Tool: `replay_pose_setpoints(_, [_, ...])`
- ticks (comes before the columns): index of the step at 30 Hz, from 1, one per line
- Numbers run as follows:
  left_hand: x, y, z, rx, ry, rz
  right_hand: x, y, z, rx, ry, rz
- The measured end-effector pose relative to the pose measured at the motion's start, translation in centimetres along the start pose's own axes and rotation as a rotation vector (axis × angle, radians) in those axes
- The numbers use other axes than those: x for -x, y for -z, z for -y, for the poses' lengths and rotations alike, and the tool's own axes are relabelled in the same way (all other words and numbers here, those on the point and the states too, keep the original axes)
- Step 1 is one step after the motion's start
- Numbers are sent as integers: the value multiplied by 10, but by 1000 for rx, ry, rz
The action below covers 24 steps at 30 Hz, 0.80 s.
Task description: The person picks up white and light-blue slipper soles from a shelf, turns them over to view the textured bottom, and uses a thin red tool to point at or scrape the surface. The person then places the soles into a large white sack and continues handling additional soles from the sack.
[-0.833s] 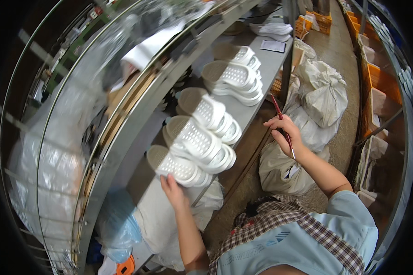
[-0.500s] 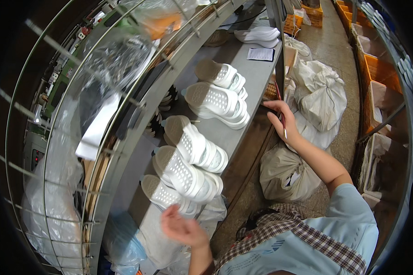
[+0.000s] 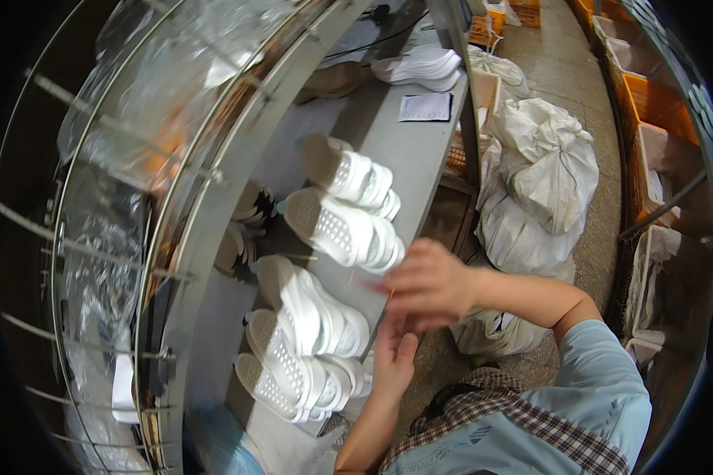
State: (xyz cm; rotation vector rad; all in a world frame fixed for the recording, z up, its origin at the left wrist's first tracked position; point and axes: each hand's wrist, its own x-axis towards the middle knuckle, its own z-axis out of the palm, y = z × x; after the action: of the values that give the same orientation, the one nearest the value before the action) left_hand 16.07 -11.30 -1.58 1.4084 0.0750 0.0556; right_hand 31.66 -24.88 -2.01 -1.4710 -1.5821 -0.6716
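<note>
My right hand [image 3: 429,286] is blurred by motion in front of the shelf's edge, its fingers closed around a thin reddish pen-like stick [image 3: 366,283] that pokes out to the left. Just below it is my left hand [image 3: 393,356], thumb apart and fingers pointing up. Its fingertips overlap the right hand and are partly hidden, and I see nothing held in it. To the left of my hands, white shoe soles with perforated footbeds stand in stacks: a near group [image 3: 309,340] and a far group [image 3: 345,202]. They rest on a grey metal shelf [image 3: 408,154].
More white soles [image 3: 420,67] and a paper slip [image 3: 425,107] lie at the shelf's far end. A wire rack [image 3: 178,277] with plastic bags curves along the left. Tied white sacks [image 3: 547,166] stand on the floor, and orange crates [image 3: 657,111] line the right side.
My right hand has swung left and nearer with the stick. My left hand has moved right and up from the nearest soles, so the two hands now meet. The view has shifted a little.
</note>
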Motion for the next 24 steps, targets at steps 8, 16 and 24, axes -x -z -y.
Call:
replay_pose_setpoints(8, [3, -18, -10, 249, -50, -241, -2, -3, 10, -170, 99, 104])
replay_pose_setpoints(16, [10, -19, -33, 281, -121, -412, 20, -21, -107, 79, -1103, -72])
replay_pose_setpoints(24, [34, -6, -29, 140, -108, -311, 9, -55, -158, -785, -1635, -133])
